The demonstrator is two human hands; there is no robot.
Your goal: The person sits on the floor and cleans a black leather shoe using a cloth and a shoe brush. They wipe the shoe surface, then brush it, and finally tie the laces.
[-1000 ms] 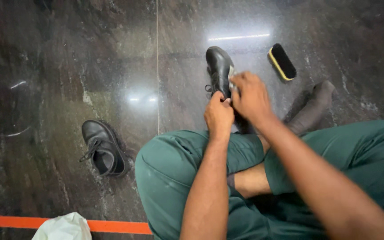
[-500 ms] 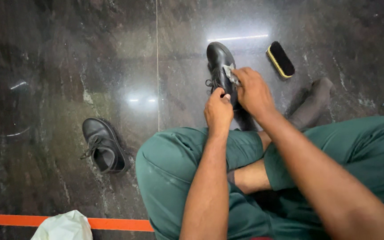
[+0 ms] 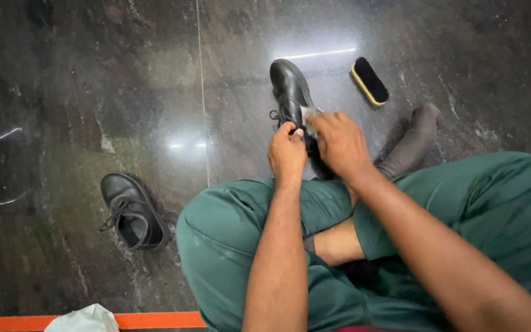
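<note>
Black leather shoe (image 3: 290, 92) stands on the dark stone floor (image 3: 93, 92), left hand (image 3: 287, 154) gripping its laced collar while right hand (image 3: 339, 142), clasping a pale cloth (image 3: 308, 115), has shifted down from the upper toward the collar.

The left hand (image 3: 287, 154) and right hand (image 3: 339, 142) are hiding the rear half of the black leather lace-up shoe (image 3: 290, 92); the crumpled white cloth (image 3: 84, 320) is running off the bottom edge.
</note>
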